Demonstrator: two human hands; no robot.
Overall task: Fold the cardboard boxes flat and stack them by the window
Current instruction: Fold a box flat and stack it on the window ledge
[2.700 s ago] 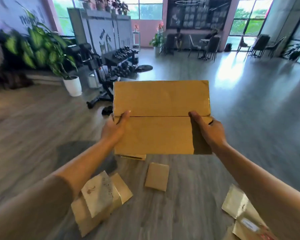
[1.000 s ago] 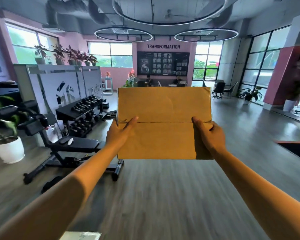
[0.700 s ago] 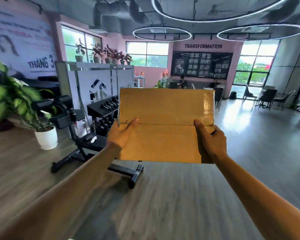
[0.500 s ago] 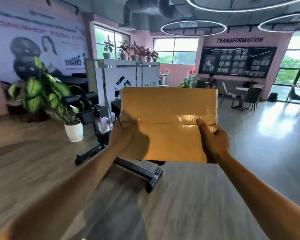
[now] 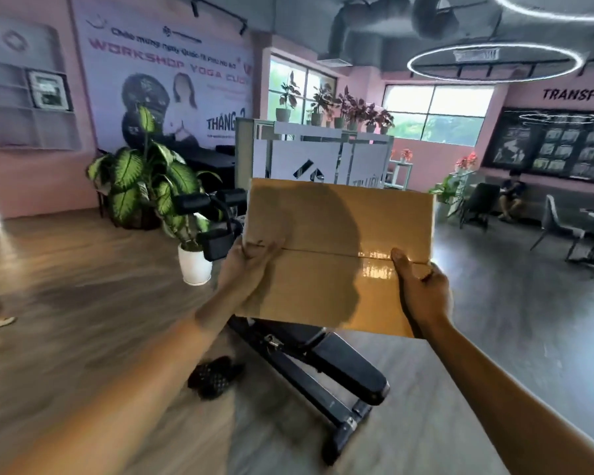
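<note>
Object: flat brown rectangular cardboard box (image 5: 336,255), folded, taped seam running across its middle, held upright at chest height between both hands.
Left hand (image 5: 246,269): grips the box's left edge at the seam, thumb on the near face, fingers hidden behind.
Right hand (image 5: 422,289): grips the right edge, thumb pressed on the glossy tape, fingers curled round the back.
Change: over the last seconds the view has swung left; the scattered boxes on the floor are gone from sight, and the grip on the box is unchanged.
Below the hands: black padded weight bench (image 5: 323,368) on the wooden floor (image 5: 66,303).
Left of the hands: green leafy plant in a white pot (image 5: 158,200).
Beyond the hands: windows (image 5: 436,111) behind a white partition.
Reading: folding looks finished; this is the carry phase.
Next: probably skirt the weight bench to reach the glass.
</note>
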